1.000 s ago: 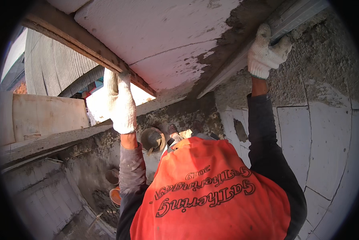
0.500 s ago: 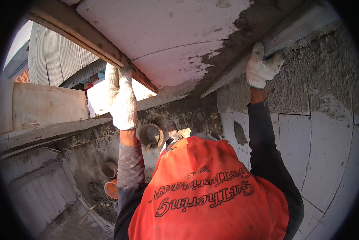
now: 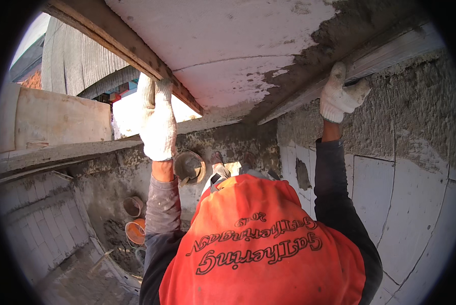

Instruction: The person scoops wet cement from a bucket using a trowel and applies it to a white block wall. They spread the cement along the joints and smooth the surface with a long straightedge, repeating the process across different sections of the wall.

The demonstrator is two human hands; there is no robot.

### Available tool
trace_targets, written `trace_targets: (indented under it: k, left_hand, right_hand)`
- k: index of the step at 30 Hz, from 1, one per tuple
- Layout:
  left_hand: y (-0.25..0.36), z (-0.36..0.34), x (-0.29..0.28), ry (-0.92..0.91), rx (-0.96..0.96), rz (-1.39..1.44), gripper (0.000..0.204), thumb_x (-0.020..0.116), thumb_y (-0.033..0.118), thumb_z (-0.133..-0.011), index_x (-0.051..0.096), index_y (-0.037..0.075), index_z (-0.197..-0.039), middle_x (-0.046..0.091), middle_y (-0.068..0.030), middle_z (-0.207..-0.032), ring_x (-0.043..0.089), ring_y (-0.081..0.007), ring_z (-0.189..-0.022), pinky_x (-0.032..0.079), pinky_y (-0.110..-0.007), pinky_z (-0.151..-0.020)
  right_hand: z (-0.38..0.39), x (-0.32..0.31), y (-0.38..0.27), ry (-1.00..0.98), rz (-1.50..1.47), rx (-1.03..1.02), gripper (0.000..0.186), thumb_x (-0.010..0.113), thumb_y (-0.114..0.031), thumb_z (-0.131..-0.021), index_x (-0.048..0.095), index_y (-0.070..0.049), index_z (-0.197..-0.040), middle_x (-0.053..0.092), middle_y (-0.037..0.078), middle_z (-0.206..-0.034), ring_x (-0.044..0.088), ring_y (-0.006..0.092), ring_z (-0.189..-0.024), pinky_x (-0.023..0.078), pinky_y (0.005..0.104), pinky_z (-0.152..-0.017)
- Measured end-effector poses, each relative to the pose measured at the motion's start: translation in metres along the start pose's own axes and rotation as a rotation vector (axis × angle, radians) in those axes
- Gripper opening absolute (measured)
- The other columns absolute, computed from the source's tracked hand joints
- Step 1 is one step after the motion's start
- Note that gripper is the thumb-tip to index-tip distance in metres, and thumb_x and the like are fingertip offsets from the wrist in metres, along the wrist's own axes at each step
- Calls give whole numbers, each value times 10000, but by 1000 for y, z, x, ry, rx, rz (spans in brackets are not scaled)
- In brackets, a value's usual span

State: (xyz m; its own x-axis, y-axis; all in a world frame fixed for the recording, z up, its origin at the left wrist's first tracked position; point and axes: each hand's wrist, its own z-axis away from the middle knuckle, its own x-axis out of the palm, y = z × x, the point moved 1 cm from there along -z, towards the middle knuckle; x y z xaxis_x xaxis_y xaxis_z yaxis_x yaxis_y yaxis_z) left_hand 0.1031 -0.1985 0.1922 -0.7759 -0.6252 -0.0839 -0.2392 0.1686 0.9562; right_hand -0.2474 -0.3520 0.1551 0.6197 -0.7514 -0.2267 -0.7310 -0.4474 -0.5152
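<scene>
My left hand (image 3: 159, 124), in a white knit glove, reaches up with its fingers stretched out. Their tips meet the lower edge of a long wooden board (image 3: 131, 48) that runs along the side of a pale block wall face (image 3: 218, 35). On the other side, my gloved right hand (image 3: 338, 96) grips the lower edge of a long, pale, straight bar (image 3: 390, 56), thumb and fingers spread around it. Wet grey mortar (image 3: 347, 38) covers the strip between this bar and the pale blocks. The far sides of both the board and the bar are hidden.
Below stand a round mortar bucket (image 3: 190, 166), a smaller bucket (image 3: 133, 206) and an orange bucket (image 3: 135, 231). A rough plastered wall (image 3: 416, 101) above white blocks (image 3: 373, 190) rises at right. A ledge (image 3: 70, 152) and corrugated roof (image 3: 80, 56) lie left.
The view has shifted slightly, so the board, bar and walls sit a little differently in it. Both hands keep their places on the board and the bar.
</scene>
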Motion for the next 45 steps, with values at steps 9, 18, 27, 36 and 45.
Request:
trace_targets:
  k: [9, 18, 27, 36, 45]
  left_hand:
    - [-31, 27, 6, 213, 95, -256, 501, 629, 216, -1050, 522, -12, -1483, 633, -168, -1381, 613, -203, -1165, 475, -349, -1016]
    - [-206, 201, 164, -585, -1499, 654, 780, 374, 581, -1092, 176, 75, -1650, 524, -294, -1470, 599, -436, -1270, 554, -526, -1013]
    - [-244, 154, 327, 461, -1723, 1315, 581, 330, 610, -1084, 544, 76, -1164, 506, -172, -1434, 494, -393, -1378, 599, -442, -889]
    - [-239, 159, 344, 377, -1737, 1335, 565, 337, 577, -1092, 518, 51, -1191, 562, -135, -1191, 658, -277, -1062, 639, -454, -890]
    - [-233, 162, 348, 206, -1829, 1228, 681, 274, 604, -1085, 462, 57, -1444, 558, -180, -1311, 647, -298, -1110, 641, -434, -915]
  right_hand:
    - [-26, 5, 7, 150, 71, 26, 803, 778, -518, -876, 544, 74, -1365, 637, 252, -1167, 631, 379, -1092, 526, 459, -924]
    - [-32, 2, -28, 47, 472, -20, 709, 756, -479, -919, 520, 104, -1246, 591, 256, -1129, 649, 370, -961, 583, 504, -807]
    - [-15, -1, -6, -47, 57, 108, 742, 708, -472, -967, 418, 107, -1330, 589, 263, -1133, 676, 267, -956, 609, 330, -776]
    - [-33, -19, 40, -102, 149, -51, 909, 765, -495, -929, 362, 167, -1402, 587, 339, -1231, 715, 324, -910, 646, 363, -627]
    - [-26, -19, -9, -15, 472, -64, 895, 645, -638, -948, 449, 193, -1219, 622, 319, -1001, 695, 382, -808, 579, 431, -613]
